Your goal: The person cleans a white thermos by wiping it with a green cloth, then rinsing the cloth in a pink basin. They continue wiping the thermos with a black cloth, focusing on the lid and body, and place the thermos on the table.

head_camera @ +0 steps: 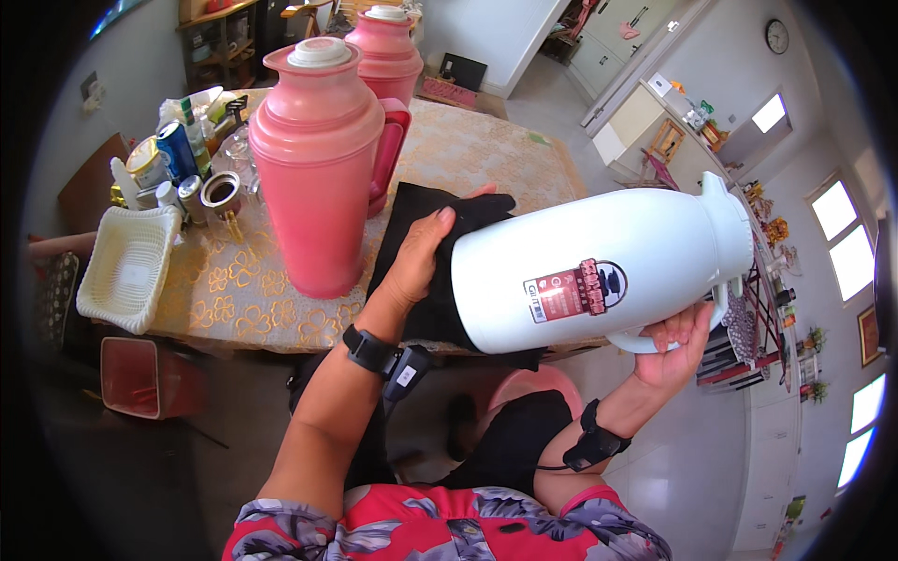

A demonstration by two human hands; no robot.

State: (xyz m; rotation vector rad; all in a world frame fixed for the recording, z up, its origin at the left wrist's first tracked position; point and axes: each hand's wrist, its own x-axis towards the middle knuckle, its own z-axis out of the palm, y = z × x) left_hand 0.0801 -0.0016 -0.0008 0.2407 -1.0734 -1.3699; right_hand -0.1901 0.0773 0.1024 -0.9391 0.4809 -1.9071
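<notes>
A pale blue vacuum flask (652, 231) with a printed label lies tilted on its side in the air, its base to the left and its spout to the upper right. My right hand (673, 343) grips its handle from below. A black cloth (414, 217) is in my left hand (424, 245), close against the flask's base; part of it hangs over the table's front edge. Left of the cloth, a pink vacuum flask (316, 175) with a white stopper stands upright on the table. Behind it is a second pink flask (389, 49).
The table (491, 147) has a patterned cover. At its left are a white woven basket (130, 266), a blue can (177, 151), a glass mug (223, 196) and several bottles. Below stand a red bin (130, 379) and a pink basin (537, 382).
</notes>
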